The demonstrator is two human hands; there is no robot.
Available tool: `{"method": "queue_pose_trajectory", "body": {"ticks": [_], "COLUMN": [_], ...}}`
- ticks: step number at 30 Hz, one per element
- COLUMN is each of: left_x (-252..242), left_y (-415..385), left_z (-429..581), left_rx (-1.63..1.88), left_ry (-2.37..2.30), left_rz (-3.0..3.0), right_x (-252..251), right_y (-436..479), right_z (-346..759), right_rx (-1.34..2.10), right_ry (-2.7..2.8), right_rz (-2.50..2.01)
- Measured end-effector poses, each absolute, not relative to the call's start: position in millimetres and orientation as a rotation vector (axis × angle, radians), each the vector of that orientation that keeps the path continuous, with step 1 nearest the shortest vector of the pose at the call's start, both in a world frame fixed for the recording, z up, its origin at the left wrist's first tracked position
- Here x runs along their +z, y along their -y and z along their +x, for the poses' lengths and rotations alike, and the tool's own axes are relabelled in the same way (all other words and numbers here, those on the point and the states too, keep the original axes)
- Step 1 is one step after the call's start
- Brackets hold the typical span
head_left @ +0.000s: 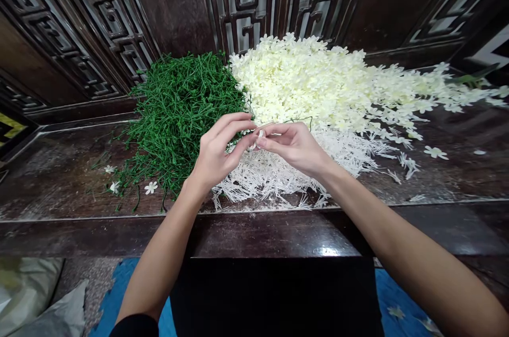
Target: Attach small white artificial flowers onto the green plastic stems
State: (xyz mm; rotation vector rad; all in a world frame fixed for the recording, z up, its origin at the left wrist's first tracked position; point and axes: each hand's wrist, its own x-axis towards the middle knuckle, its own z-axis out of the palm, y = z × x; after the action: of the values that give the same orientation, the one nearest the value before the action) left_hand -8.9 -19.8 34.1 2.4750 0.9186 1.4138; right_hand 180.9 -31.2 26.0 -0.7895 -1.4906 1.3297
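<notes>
Both hands are meeting above the middle of the dark wooden counter (59, 178), fingertips together. The left hand (217, 148) is pinching with thumb and forefinger against the fingertips of the right hand (292, 146). Between them a small white flower piece (259, 136) is being held; it is mostly hidden by the fingers, so its exact form cannot be told. A thin green stem (300, 119) is arching just above the right hand, one end running toward the pinch.

Directly beneath the hands a pile of white stamen sprigs (278, 178) is lying spread on the counter. Behind it, to the right, a large heap of cream flower petals (330, 82) is trailing off toward the right edge. To the left, a heap of green stems (178, 109) is touching the cream heap. A few loose flowers (151, 187) are lying at the foot of the green heap, and another loose flower (435, 152) is lying apart at the right.

Carved dark wood panels (238, 2) are standing behind the counter. A blue mat (119, 284) is showing on the floor below.
</notes>
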Motion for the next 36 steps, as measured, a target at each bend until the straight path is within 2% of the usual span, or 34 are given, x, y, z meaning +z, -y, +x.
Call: {"method": "queue_pose_trajectory", "body": {"ticks": [6,13,22,36], "left_x": [34.7,35.8,25.2,18.0], "left_y": [20.4,19.1,16.4,23.1], "left_z": [-8.8,-9.8,-2.9,9.4], "left_rx": [1.196,1.327,1.244,1.239], "left_ry": [-0.866,-1.068,-0.961,-0.867], "left_rz": [2.062,1.965,1.675,1.388], "right_x": [31.2,40.8,30.6,21.7], "right_y": [33.0,35.9,36.5,33.9], "right_z": [183.4,190.7,184.1,180.9], "right_rx": [1.265,1.042,0.964,0.438], "right_ry": [1.516,1.525,1.653,1.855], "right_rz": [-0.821,-0.859,-0.850,-0.853]}}
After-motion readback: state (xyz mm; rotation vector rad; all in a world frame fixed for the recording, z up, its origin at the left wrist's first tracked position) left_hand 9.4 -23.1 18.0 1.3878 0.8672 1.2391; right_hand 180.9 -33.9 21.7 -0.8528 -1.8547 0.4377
